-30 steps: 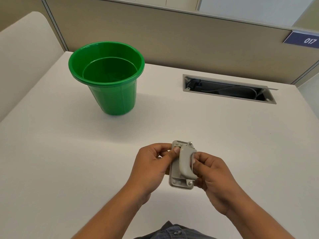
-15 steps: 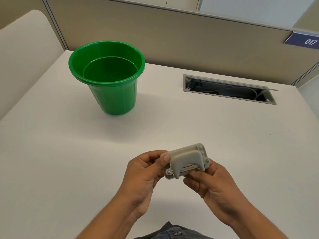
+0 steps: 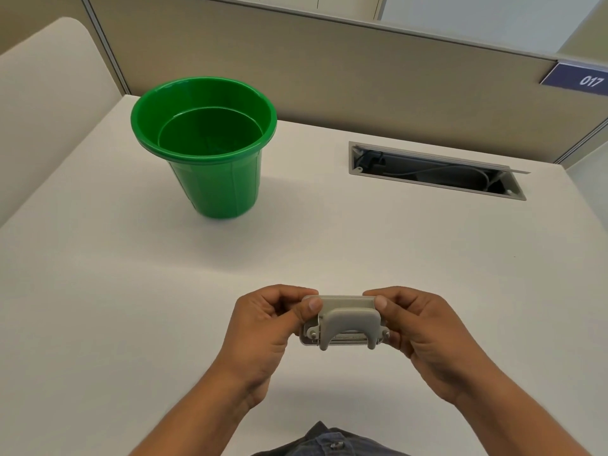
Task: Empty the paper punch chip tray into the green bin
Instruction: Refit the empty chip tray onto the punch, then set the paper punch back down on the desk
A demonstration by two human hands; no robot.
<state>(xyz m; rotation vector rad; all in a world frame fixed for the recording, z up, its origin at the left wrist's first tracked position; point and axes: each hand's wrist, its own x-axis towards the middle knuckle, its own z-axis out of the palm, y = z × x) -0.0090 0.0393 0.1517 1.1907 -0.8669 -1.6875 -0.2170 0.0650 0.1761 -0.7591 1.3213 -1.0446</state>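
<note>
Fingers [image 3: 309, 304] of both hands around punch [image 3: 343, 319]

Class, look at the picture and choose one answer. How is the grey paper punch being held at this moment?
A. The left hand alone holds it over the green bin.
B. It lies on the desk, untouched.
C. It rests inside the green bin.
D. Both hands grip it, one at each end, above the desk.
D: the left hand and right hand each pinch one end of the paper punch, held near the body, well short of the green bin.

Bright even overhead light, soft faint shadows, sharp focus, wide-angle bending at edges
</note>
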